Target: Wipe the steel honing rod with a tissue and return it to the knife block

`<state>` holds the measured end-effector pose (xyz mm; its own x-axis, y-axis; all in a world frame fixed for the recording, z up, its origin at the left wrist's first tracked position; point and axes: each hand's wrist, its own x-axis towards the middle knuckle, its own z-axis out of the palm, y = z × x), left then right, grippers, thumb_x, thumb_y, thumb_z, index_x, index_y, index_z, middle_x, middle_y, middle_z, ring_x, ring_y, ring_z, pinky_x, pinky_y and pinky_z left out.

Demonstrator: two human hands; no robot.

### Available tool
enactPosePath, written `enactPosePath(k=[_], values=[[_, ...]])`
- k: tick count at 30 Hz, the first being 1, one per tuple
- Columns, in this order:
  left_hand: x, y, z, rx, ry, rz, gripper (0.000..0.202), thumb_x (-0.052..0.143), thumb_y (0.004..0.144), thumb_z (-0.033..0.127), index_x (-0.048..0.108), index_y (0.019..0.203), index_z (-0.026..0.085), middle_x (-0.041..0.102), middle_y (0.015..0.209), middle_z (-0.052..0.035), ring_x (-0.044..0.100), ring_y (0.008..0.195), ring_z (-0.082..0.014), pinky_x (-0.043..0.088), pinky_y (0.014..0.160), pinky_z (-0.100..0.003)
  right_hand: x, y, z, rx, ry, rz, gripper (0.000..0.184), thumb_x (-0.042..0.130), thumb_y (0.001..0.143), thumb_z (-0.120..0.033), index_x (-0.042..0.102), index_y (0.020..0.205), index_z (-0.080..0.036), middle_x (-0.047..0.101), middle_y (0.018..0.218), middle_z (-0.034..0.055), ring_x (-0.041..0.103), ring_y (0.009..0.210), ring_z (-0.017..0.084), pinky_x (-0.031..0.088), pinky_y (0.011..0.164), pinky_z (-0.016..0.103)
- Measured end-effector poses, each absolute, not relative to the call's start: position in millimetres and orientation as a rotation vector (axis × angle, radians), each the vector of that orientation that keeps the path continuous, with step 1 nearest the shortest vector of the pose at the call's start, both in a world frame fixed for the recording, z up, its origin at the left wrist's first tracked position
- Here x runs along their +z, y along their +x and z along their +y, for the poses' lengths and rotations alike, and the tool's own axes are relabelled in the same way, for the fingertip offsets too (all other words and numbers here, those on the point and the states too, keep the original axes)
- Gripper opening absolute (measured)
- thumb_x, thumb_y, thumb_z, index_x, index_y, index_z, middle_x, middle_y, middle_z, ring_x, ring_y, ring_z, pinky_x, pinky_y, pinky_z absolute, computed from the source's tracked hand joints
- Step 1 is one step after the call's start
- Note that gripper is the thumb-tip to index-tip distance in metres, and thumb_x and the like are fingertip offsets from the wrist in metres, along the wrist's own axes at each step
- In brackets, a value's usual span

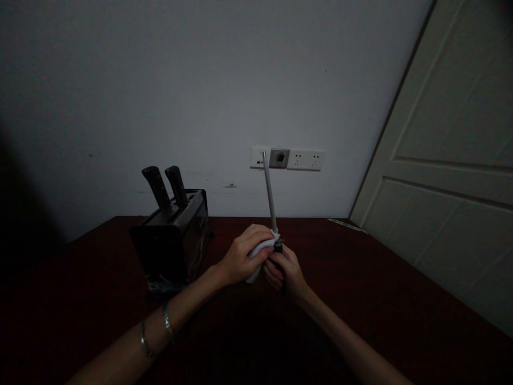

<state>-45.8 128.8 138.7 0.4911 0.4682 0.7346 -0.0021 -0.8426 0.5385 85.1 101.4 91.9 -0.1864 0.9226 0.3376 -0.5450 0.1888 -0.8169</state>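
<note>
My right hand [289, 269] is wrapped round the black handle of a honing steel [269, 187], whose grey rod points up, leaning slightly left. In my left hand [245, 253] is a white cloth [261, 246], pressed against the lower end of the rod just above the handle. Whether it is cloth or paper is hard to tell in the dim light. Both hands meet above the table, the left fingertips close to the right thumb. To their left stands a dark knife block [176, 235] with two black knife handles [166, 187] sticking out of its top.
The dark red table [340, 278] reaches back to a pale wall [200, 96] with sockets and a switch [287, 159]. A thin flat strip [347, 225] lies by the back right edge. A panelled white door [449, 176] borders the right side.
</note>
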Motion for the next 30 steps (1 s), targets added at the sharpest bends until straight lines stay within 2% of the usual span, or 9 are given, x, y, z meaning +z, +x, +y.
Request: enactPosePath(k=[4,11,19,22,26,30], values=[[142,-45,126,1.294,2.062,0.474,0.020,0.057,0.078,0.025,0.067,0.093,0.017,0.062,0.100,-0.0108,0.053,0.099,-0.0215,0.038,0.093,-0.035,96,84,99,1.410,-0.462,-1.125,0.023,0.056,0.079,-0.031,0.041,0.067,-0.019,0.034,0.034,-0.0121,0.025,0.024,0.004,0.024,0.024,0.014],[137,-43,132,1.357,2.135,0.512,0.026,0.043,0.086,0.029,0.066,0.087,0.015,0.062,0.089,-0.0090,0.056,0.086,-0.0183,0.042,0.082,-0.030,98,82,97,1.444,-0.437,-1.132,0.024,0.057,0.079,-0.031,0.041,0.066,-0.019,0.034,0.033,-0.0122,0.025,0.023,0.003,0.025,0.024,0.014],[134,-43,140,1.259,2.086,0.538,0.030,0.045,0.085,0.035,0.066,0.083,0.015,0.062,0.084,-0.0076,0.056,0.082,-0.0179,0.041,0.078,-0.027,102,81,92,1.527,-0.404,-1.131,0.025,0.057,0.078,-0.032,0.041,0.066,-0.019,0.034,0.033,-0.0120,0.025,0.023,0.004,0.023,0.024,0.014],[129,-44,146,1.239,1.981,0.617,0.031,0.048,0.083,0.038,0.066,0.080,0.014,0.061,0.078,-0.0056,0.054,0.076,-0.0164,0.041,0.071,-0.025,104,78,88,1.541,-0.438,-1.177,0.026,0.059,0.077,-0.035,0.039,0.068,-0.020,0.033,0.033,-0.0127,0.024,0.023,0.003,0.023,0.024,0.014],[126,-46,157,1.387,1.730,0.816,0.034,0.052,0.079,0.044,0.065,0.077,0.013,0.059,0.070,-0.0022,0.049,0.066,-0.0131,0.038,0.061,-0.021,105,79,87,1.497,-0.509,-1.180,0.026,0.061,0.076,-0.035,0.039,0.080,-0.021,0.034,0.034,-0.0151,0.023,0.024,0.003,0.022,0.024,0.012],[127,-49,166,1.522,1.614,0.901,0.035,0.057,0.074,0.047,0.064,0.071,0.013,0.055,0.065,-0.0001,0.045,0.063,-0.0118,0.035,0.057,-0.020,108,85,94,1.332,-0.652,-1.174,0.028,0.061,0.076,-0.040,0.042,0.079,-0.020,0.038,0.033,-0.0138,0.027,0.023,0.004,0.024,0.024,0.013]])
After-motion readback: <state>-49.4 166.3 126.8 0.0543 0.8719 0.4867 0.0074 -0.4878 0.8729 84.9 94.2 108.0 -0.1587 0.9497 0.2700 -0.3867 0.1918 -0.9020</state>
